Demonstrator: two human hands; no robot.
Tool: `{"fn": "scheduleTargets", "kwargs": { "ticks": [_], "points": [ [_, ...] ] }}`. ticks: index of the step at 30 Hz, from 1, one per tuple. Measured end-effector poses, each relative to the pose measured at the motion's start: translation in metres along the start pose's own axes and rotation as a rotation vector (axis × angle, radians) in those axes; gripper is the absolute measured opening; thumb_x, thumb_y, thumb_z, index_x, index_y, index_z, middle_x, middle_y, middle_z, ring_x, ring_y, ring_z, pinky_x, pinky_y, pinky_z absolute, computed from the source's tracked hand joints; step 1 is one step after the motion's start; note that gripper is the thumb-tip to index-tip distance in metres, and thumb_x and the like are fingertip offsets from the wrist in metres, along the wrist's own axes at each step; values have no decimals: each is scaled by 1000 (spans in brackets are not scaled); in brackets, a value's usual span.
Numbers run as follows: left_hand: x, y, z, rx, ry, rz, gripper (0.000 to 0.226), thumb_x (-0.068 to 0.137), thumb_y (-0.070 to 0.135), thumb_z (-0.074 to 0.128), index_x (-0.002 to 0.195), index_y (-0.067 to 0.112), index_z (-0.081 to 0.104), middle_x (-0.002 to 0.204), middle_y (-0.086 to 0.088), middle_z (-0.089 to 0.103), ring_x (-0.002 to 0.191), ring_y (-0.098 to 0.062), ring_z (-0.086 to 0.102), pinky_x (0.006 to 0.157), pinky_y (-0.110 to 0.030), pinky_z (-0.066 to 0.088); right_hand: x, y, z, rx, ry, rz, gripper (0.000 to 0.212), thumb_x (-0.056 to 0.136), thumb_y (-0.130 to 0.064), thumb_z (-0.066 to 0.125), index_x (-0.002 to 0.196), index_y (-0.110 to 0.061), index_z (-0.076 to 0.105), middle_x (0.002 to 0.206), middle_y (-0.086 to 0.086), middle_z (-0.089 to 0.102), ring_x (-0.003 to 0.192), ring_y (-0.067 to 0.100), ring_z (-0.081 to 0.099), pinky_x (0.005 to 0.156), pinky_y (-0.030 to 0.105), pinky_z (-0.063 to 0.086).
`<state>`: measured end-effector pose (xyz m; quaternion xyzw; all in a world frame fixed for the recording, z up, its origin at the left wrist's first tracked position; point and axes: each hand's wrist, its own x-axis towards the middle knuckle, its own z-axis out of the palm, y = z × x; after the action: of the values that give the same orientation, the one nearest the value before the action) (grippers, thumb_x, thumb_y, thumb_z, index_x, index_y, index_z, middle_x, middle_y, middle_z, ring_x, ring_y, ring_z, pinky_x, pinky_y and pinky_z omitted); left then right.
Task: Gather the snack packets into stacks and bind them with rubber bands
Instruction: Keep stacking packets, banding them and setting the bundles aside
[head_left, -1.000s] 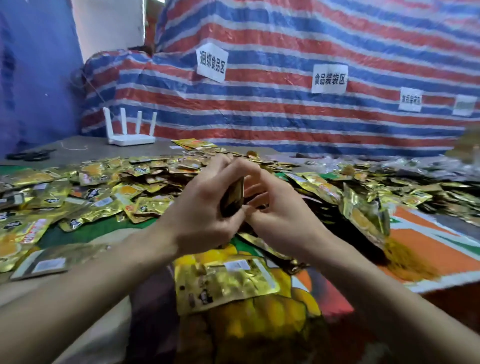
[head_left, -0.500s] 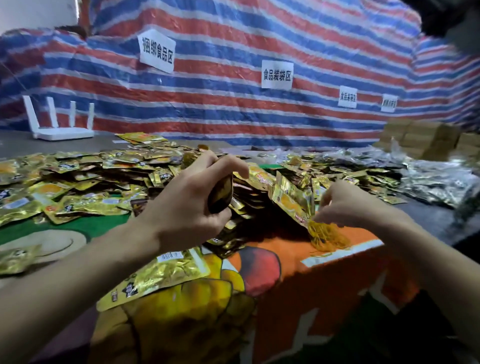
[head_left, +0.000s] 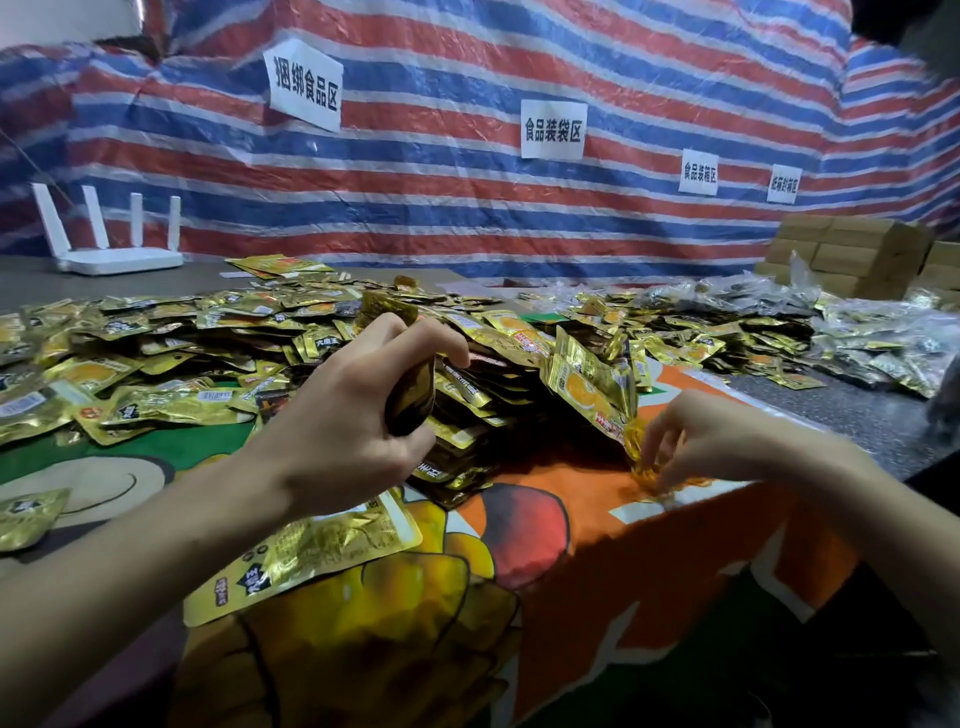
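Note:
My left hand grips an upright stack of gold snack packets above the table, fingers curled over its top edge. My right hand reaches down at the right, its fingertips pinching at a small pile of yellow rubber bands on the orange cloth. Loose gold packets cover the table behind both hands. A single packet lies flat under my left wrist.
A colourful printed cloth covers the near table. A white router stands at the far left. Cardboard boxes and clear-bagged packets sit at the far right. A striped tarp with paper labels hangs behind.
My right hand left the stack and moved right, down to the rubber band pile. My left hand kept hold of the stack. The view turned to the right.

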<state>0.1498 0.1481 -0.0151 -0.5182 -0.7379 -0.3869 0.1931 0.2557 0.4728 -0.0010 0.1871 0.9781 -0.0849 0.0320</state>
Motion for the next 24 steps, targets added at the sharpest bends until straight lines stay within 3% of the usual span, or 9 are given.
{"fn": "scheduleTargets", "kwargs": {
  "ticks": [2, 6, 12, 15, 19, 22, 24],
  "points": [
    [-2, -2, -1, 5, -4, -15, 51, 70, 16, 58, 113, 44, 54, 91, 3, 45, 69, -6, 46, 57, -13, 37, -2, -8, 8, -64, -100, -84, 18, 72, -21, 87, 74, -34, 76, 71, -8, 71, 65, 1, 63, 60, 24, 47],
    [-4, -5, -1, 6, -32, -45, 51, 70, 18, 57, 112, 46, 52, 98, -3, 49, 72, -9, 46, 59, -16, 39, -2, -16, 8, -160, -65, -141, 25, 74, -25, 87, 60, -38, 70, 75, -14, 71, 74, 2, 63, 71, 27, 51],
    [-7, -8, -6, -3, -25, -48, 51, 71, 18, 57, 112, 47, 51, 98, -4, 49, 71, -9, 46, 58, -16, 39, -10, -25, 7, -317, -196, -122, 21, 90, -24, 65, 71, -32, 63, 81, -13, 62, 79, 7, 57, 73, 26, 48],
    [-9, -9, -11, -6, -15, -51, 50, 71, 17, 57, 111, 47, 51, 94, -1, 47, 71, -6, 46, 59, -15, 40, -12, -30, 10, -357, -237, -84, 12, 94, -26, 57, 88, -24, 67, 89, -6, 62, 82, 12, 56, 74, 28, 48],
    [-15, -13, -19, -13, -14, -81, 50, 72, 19, 58, 113, 47, 51, 99, -2, 49, 73, -9, 48, 58, -19, 42, -10, -35, 10, -360, -162, -92, 19, 95, -39, 59, 92, -21, 64, 91, -3, 63, 75, 9, 52, 65, 25, 41],
    [-19, -16, -25, -32, 1, -100, 51, 71, 18, 57, 112, 47, 51, 104, -4, 51, 70, -8, 47, 58, -20, 43, -6, -38, 10, -337, -170, -112, 7, 91, -35, 67, 92, -29, 63, 94, -10, 64, 80, 4, 56, 71, 23, 46],
    [-21, -18, -28, -33, 15, -108, 50, 71, 17, 57, 111, 46, 52, 107, -6, 53, 70, -7, 47, 59, -18, 42, -5, -39, 12, -339, -181, -99, 15, 86, -35, 74, 98, -32, 64, 98, -11, 64, 87, 7, 59, 74, 23, 49]
  ]
}}
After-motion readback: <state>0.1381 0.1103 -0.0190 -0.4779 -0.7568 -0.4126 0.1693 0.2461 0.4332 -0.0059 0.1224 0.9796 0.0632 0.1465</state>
